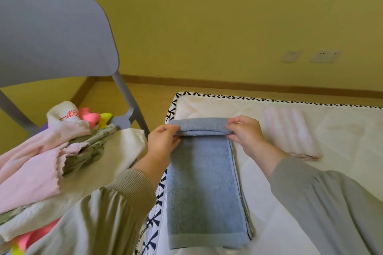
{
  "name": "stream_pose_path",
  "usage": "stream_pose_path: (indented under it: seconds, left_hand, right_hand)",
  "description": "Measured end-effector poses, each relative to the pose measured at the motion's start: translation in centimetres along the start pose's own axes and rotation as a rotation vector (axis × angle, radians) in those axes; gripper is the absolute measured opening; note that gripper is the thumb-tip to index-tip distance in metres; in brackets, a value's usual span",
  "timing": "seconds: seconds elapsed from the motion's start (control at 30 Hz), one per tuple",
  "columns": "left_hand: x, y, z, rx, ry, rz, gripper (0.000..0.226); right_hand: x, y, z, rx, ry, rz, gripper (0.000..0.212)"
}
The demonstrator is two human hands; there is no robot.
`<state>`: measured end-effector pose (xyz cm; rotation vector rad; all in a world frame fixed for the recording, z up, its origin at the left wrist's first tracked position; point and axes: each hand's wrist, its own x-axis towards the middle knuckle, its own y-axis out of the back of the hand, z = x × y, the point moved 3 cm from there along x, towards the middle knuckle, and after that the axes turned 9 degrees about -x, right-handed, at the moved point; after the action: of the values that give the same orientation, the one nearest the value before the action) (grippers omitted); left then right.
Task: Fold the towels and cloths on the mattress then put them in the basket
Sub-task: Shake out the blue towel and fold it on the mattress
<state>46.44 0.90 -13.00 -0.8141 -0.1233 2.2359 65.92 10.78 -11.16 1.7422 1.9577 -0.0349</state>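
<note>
A blue towel (203, 188) lies lengthwise on the white mattress (331, 182) near its left edge, folded into a long strip. Its far end is turned over into a fold. My left hand (163, 141) pinches the left corner of that fold. My right hand (244, 130) pinches the right corner. A folded pink-striped cloth (290, 132) lies flat on the mattress to the right of my right hand. No basket shows in the view.
A grey chair (53, 39) stands at the left beside the mattress. A heap of cloths (51, 151) in pink, cream, green, bright pink and yellow is piled at the left. Wooden floor and a yellow wall with sockets (325, 56) lie beyond.
</note>
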Motion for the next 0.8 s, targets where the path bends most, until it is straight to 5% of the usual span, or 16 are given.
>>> stream_pose_path:
  seconds: [0.3, 0.5, 0.6, 0.7, 0.8]
  left_hand:
    - [-0.3, 2.5, -1.9, 0.407, -0.118, -0.033, 0.018]
    - [-0.4, 2.3, -1.6, 1.112, -0.48, 0.04, 0.003]
    - [0.7, 1.8, -1.0, 1.262, -0.67, -0.026, 0.032]
    - [1.7, 0.6, 0.0, 1.461, -0.679, -0.19, 0.078]
    - [2.0, -0.7, 0.7, 1.623, -0.624, -0.245, 0.087]
  right_hand:
    - [-0.2, -0.5, 3.3, -0.366, 0.172, 0.085, 0.035]
    - [0.9, -1.6, 4.0, -0.645, 0.277, 0.111, 0.019]
    - [1.8, -1.2, 4.0, -0.615, 0.279, 0.111, 0.041]
    - [2.9, -1.2, 3.7, -0.55, 0.251, -0.047, 0.082]
    - [3.4, -1.3, 2.8, -0.662, 0.295, -0.11, 0.071]
